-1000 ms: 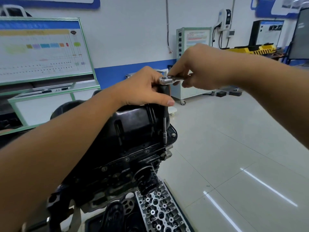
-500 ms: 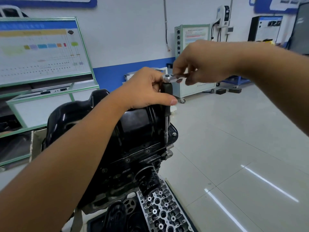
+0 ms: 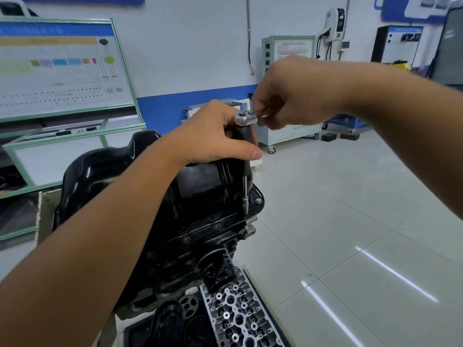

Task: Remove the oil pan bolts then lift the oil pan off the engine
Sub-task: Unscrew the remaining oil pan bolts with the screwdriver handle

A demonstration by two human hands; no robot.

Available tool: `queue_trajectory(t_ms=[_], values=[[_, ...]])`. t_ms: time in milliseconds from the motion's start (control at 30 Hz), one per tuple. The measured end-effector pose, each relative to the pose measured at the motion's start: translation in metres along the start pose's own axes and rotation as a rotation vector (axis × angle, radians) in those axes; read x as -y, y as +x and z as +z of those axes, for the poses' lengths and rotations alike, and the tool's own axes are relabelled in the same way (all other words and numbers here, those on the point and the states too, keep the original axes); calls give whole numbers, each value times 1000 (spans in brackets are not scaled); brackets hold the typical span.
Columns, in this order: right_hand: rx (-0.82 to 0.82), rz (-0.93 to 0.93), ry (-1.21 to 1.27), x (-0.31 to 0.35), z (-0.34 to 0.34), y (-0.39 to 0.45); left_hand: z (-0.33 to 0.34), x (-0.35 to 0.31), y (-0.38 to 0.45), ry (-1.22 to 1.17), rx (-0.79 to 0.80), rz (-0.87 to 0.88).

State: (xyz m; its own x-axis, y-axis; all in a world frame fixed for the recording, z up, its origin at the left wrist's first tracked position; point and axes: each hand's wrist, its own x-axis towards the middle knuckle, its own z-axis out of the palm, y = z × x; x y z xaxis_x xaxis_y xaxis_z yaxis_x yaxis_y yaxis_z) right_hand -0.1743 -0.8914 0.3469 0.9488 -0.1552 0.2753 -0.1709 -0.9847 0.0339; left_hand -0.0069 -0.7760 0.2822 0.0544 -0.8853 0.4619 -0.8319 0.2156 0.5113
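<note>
Now ratcheting a bolt loose at the near corner of the oil pan [image 3: 130,171].
Left hand [image 3: 213,136] is curling round the upright extension [image 3: 245,191] directly above the bolt; right hand [image 3: 293,96] is pinching the ratchet [image 3: 246,118] handle, swung slightly rightward since earlier, the pan remaining seated.

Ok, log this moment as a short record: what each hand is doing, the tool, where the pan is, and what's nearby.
left hand: grips the upright tool just under the ratchet head
right hand: holds the ratchet handle
socket: down on the pan's edge
oil pan: on the engine
nearby: oil filter, cylinder head below
</note>
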Motion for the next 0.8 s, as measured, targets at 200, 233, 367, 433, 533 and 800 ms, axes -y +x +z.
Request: queue_trajectory(t_ms=[200, 233, 367, 433, 533, 800], values=[[-5, 23, -76, 15, 4, -7, 5, 0, 1, -77, -11, 27], [75, 52, 19, 18, -2, -9, 6, 0, 1, -88, -14, 42], [165, 126, 106, 15, -8, -3, 4, 2, 0, -47, -8, 8], [28, 123, -38, 12, 1, 5, 2, 1, -2, -32, -4, -16], [-93, 77, -139, 14, 9, 8, 2, 0, -1, -23, -16, -16], [200, 91, 122, 13, -7, 4, 6, -1, -1, -22, -42, -9]])
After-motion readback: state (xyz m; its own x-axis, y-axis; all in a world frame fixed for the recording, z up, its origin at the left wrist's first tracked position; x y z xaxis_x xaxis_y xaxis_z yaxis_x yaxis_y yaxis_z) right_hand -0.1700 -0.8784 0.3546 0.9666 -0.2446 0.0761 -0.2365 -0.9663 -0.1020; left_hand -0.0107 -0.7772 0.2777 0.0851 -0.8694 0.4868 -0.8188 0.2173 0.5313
